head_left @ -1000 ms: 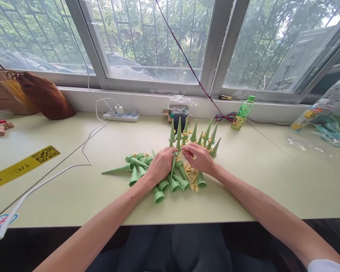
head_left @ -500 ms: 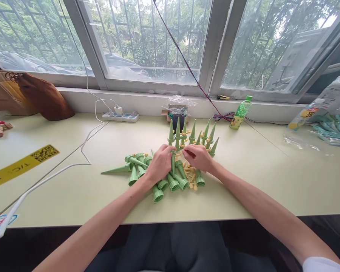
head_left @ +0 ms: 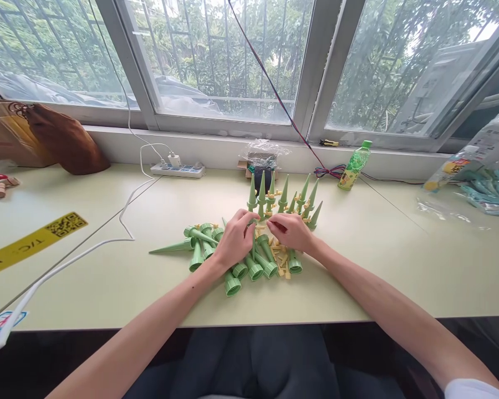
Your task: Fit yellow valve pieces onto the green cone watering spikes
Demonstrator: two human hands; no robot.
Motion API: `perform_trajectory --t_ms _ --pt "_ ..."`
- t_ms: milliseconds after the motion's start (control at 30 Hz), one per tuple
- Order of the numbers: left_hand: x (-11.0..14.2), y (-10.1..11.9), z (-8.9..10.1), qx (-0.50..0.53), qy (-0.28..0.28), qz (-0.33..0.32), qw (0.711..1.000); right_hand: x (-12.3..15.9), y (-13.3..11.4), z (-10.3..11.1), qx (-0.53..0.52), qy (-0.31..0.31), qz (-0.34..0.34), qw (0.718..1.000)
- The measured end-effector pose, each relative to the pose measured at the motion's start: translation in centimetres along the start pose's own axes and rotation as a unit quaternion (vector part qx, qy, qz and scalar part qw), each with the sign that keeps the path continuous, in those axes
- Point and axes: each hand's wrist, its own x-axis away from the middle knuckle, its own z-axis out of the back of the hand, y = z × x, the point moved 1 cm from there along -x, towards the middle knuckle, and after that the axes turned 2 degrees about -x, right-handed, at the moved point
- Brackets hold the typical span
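My left hand (head_left: 235, 239) is closed around a green plastic watering spike (head_left: 254, 248), its pointed end angled down toward me. Close by on the right, my right hand (head_left: 293, 230) is pinched, thumb and fingertips together near the held spike. Whatever is between those fingertips is too small to make out. Loose green spikes with ribbed caps (head_left: 255, 271) lie under and left of my left hand. Small yellow valves (head_left: 280, 260) are heaped below my right hand. Behind both hands, several green spikes (head_left: 283, 194) stand points up, with yellow valves fitted in them.
A small open box (head_left: 263, 166) with clear wrap stands behind the upright spikes. Farther right is a green-capped bottle (head_left: 355, 165). A white power strip (head_left: 178, 170) sits by the window, its cable running down the left of the table (head_left: 120, 293). A brown bag (head_left: 66, 141) lies back left.
Both hands stay almost where they were, the right still pinched beside the spike in the left. The view has shifted very slightly.
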Motion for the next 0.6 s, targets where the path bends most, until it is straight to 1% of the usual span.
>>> perform_trajectory --t_ms 233,600 --pt "0.06 0.2 0.1 0.024 0.004 0.0 1.0 -0.01 -0.14 0.16 -0.004 -0.002 -0.004 1.0" --pt "0.03 0.36 0.16 0.039 0.017 -0.003 0.999 -0.1 -0.42 -0.02 -0.047 0.005 0.027 0.999"
